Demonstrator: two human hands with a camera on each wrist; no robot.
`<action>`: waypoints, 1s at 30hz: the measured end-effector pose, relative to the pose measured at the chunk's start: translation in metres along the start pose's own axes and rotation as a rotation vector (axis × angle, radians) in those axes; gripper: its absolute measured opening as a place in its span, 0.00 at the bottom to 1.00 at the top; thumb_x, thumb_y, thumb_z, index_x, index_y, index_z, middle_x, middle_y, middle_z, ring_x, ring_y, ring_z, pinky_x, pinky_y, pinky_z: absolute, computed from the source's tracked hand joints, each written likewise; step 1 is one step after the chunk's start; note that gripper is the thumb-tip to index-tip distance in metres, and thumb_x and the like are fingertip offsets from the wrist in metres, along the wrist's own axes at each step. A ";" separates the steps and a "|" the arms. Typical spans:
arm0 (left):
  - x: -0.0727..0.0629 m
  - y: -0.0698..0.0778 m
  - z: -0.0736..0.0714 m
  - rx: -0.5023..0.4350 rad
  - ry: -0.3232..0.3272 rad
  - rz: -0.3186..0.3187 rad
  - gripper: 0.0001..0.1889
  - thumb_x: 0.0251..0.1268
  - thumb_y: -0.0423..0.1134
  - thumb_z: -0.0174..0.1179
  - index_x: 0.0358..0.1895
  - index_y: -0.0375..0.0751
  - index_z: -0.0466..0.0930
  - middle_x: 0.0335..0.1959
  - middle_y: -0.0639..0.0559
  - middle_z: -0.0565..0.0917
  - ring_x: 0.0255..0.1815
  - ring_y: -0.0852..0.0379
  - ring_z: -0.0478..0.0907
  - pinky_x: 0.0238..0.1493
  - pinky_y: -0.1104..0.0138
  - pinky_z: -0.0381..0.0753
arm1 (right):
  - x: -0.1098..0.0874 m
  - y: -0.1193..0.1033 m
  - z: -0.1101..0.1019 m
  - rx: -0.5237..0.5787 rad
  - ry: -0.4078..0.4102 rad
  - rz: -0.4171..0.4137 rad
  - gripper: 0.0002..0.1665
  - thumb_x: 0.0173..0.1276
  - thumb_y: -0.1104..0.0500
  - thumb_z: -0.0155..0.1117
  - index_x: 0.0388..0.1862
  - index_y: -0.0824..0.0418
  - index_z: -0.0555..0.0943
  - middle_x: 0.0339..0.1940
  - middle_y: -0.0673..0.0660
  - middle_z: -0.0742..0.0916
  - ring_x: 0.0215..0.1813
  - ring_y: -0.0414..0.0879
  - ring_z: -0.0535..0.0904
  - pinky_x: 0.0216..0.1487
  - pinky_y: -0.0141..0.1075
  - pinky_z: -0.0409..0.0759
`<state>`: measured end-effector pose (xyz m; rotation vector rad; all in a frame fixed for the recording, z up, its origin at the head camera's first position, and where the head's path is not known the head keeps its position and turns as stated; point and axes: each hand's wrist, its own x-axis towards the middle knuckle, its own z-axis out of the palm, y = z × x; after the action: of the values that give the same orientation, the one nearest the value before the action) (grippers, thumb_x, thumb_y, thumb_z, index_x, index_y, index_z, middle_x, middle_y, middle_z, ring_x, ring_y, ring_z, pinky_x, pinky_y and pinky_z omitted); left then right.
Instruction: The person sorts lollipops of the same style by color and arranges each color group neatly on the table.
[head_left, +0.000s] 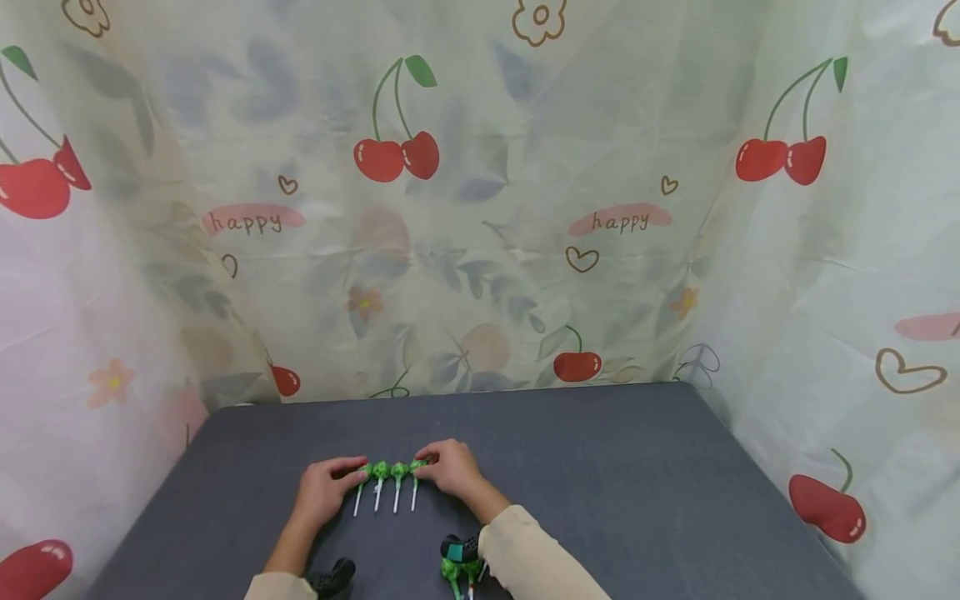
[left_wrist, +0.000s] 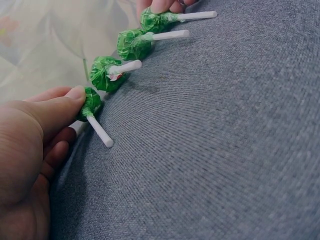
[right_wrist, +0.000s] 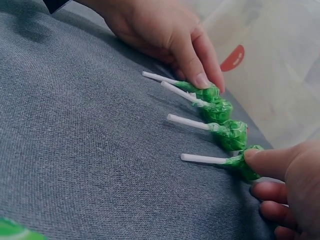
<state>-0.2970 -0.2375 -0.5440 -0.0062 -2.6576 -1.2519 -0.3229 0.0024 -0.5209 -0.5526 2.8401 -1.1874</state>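
Several lollipops in green wrappers with white sticks lie in a row on the dark grey cloth, sticks towards the person. My left hand (head_left: 321, 492) pinches the head of the leftmost lollipop (left_wrist: 91, 104) between thumb and forefinger. At the other end, my right hand (head_left: 454, 470) holds the rightmost lollipop (right_wrist: 246, 162) by its wrapped head, thumb on the near side. Between the hands, two inner lollipops (head_left: 381, 471) (head_left: 398, 472) sit untouched, heads close together. The right forefinger is partly hidden behind the candy in the right wrist view.
More green lollipops (head_left: 450, 571) lie near the front edge, partly covered by the right sleeve (head_left: 536, 550) and a black wrist device (head_left: 459, 548). The grey table (head_left: 600, 467) is bordered by a curtain (head_left: 480, 208) printed with cherries at the back and sides.
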 end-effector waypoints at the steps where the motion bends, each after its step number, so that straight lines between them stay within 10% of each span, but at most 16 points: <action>1: 0.000 0.000 0.000 0.000 0.000 0.001 0.14 0.58 0.37 0.70 0.48 0.41 0.88 0.45 0.45 0.86 0.53 0.42 0.80 0.56 0.48 0.74 | 0.000 0.000 0.000 -0.001 -0.002 0.000 0.11 0.60 0.55 0.73 0.42 0.53 0.88 0.26 0.43 0.82 0.27 0.36 0.74 0.29 0.32 0.73; 30: -0.001 0.001 0.000 0.016 0.023 0.031 0.13 0.56 0.37 0.71 0.46 0.41 0.88 0.43 0.46 0.87 0.51 0.42 0.81 0.54 0.48 0.75 | -0.002 0.006 -0.005 0.105 -0.013 -0.008 0.16 0.59 0.56 0.74 0.46 0.59 0.86 0.24 0.45 0.81 0.25 0.39 0.73 0.26 0.33 0.73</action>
<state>-0.2955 -0.2365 -0.5434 -0.0301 -2.6378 -1.2139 -0.3232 0.0101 -0.5215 -0.5654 2.7476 -1.3205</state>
